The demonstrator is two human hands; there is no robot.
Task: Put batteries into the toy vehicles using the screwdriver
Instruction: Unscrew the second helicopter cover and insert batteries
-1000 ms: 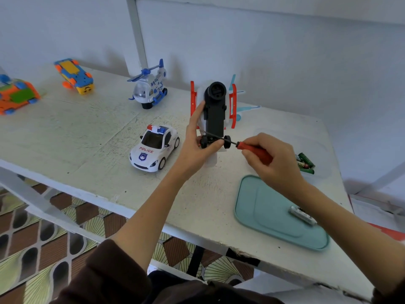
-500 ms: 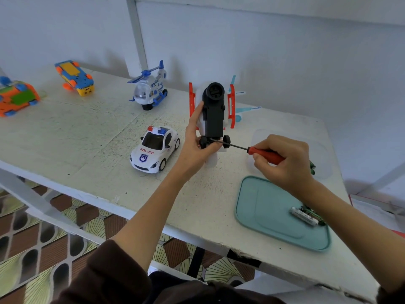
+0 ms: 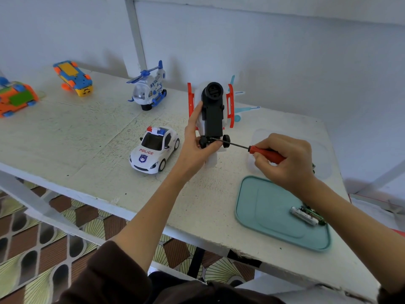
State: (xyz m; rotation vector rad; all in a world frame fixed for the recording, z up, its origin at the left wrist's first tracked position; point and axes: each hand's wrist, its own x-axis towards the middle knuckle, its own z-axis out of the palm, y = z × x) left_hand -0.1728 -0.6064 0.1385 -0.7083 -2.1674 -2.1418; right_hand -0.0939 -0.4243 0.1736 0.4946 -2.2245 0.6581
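Holding a toy plane [image 3: 212,110] upright on the table [image 3: 87,137], belly toward the camera, the left hand [image 3: 195,148] grips it with the thumb up along the left side and the fingers curled under the small black wheels at its lower end. The right hand [image 3: 287,159], to the right of the plane, is closed round the red handle of a screwdriver [image 3: 263,152]; its thin dark shaft slants up and left, and the tip meets the plane's black underside just above the wheels. The plane has a white plastic body, a flat black belly panel with a round black part at the top, and red-orange struts on both sides; pale blue wing parts show behind it. The table top is white, rough and speckled with dark marks. Left of the plane stands a glossy white police car [image 3: 154,150] with red and blue roof lights. Farther back and left of the plane stands a white and blue helicopter [image 3: 149,91], then a yellow, blue and orange toy [image 3: 73,78], and an orange and green toy [image 3: 16,98] at the picture's left edge. In front of the plane and to its right lies a smooth teal tray [image 3: 269,213] with rounded corners, holding batteries [image 3: 305,215], partly covered by the right forearm. A clear container [image 3: 324,154] sits behind the right hand, mostly hidden by it.
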